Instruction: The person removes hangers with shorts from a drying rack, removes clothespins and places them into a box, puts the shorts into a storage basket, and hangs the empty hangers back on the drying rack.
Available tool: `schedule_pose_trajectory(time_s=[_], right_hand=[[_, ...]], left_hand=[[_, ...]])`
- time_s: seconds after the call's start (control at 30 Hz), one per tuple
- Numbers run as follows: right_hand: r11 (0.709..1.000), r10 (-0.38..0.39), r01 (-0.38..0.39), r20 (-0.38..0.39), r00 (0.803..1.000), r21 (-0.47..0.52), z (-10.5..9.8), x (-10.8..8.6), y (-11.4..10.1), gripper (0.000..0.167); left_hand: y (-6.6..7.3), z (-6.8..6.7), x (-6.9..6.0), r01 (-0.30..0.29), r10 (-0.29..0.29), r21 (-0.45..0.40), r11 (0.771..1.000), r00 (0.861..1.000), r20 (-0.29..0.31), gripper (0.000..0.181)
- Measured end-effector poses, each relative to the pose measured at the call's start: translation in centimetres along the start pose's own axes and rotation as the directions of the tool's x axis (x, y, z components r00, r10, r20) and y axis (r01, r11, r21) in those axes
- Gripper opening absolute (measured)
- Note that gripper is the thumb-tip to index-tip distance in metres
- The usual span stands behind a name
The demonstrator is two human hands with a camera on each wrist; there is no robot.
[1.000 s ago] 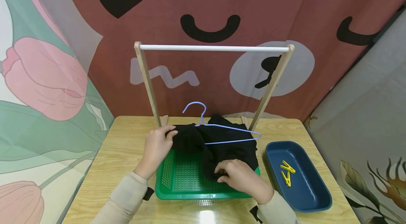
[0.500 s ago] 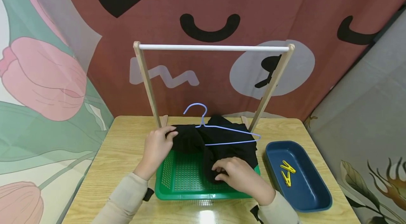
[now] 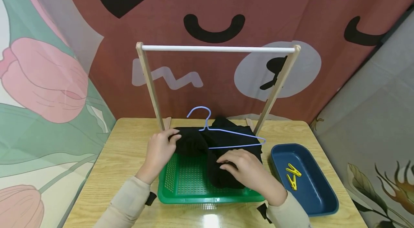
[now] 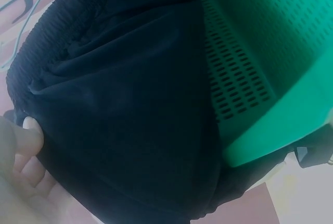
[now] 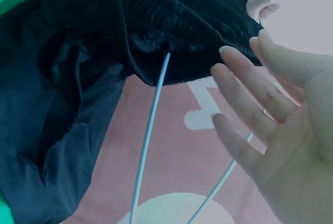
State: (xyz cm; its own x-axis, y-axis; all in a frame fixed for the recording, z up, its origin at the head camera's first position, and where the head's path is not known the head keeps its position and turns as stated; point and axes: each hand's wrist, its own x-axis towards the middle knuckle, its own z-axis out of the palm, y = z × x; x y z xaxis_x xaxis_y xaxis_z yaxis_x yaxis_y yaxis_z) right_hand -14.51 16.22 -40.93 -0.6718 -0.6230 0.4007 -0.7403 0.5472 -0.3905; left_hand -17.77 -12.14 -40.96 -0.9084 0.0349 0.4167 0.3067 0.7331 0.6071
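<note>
Black pants [image 3: 191,142] with a gathered elastic waistband [image 4: 57,23] lie partly over a green perforated basket [image 3: 194,199]. A lavender-blue hanger [image 3: 206,125] has its left part inside the waistband, while its hook and right arm stay outside. My left hand [image 3: 160,150] pinches the waistband's left corner between thumb and fingers; the left wrist view shows the thumb [image 4: 32,136] on the cloth. Over the right part of the pants hovers my right hand [image 3: 249,170]. The right wrist view shows its fingers [image 5: 250,83] spread and holding nothing, near the hanger's bars [image 5: 148,122].
Behind the basket stands a wooden rack with a white rod [image 3: 220,49] and slanted posts [image 3: 278,88]. To the right is a dark blue tray [image 3: 312,188] with two yellow clothespins [image 3: 293,171]. Everything stands on a wood-grain table [image 3: 126,142] before a printed curtain.
My right hand has let go of the pants' near part and moved up and slightly right, its fingers loosening. The hanger has sunk slightly. My left hand stays in place.
</note>
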Motion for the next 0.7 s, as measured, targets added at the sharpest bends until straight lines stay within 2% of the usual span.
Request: schedule_pose_trajectory(time_s=[0.13,0.3,0.47,0.7], right_hand=[[0.999,-0.033,0.031,-0.135,0.99,-0.022,-0.5,0.5,0.4,0.02],[1.0,-0.003,0.001,-0.263,0.965,-0.008,-1.2,1.0,0.7,0.021],[0.999,0.053,-0.053,-0.323,0.945,0.007,-1.8,1.4,1.1,0.023],[0.994,0.109,-0.103,-0.363,0.925,0.034,-2.2,1.9,2.2,0.023]], left_hand=[[0.0,0.0,0.0,-0.012,0.012,0.012,1.0,1.0,-0.001,0.012],[-0.1,0.1,-0.1,-0.016,0.016,0.014,1.0,1.0,0.009,0.012],[-0.2,0.1,-0.1,-0.014,0.014,0.008,1.0,1.0,0.016,0.012],[-0.1,0.1,-0.2,-0.016,0.016,0.009,1.0,1.0,0.014,0.011]])
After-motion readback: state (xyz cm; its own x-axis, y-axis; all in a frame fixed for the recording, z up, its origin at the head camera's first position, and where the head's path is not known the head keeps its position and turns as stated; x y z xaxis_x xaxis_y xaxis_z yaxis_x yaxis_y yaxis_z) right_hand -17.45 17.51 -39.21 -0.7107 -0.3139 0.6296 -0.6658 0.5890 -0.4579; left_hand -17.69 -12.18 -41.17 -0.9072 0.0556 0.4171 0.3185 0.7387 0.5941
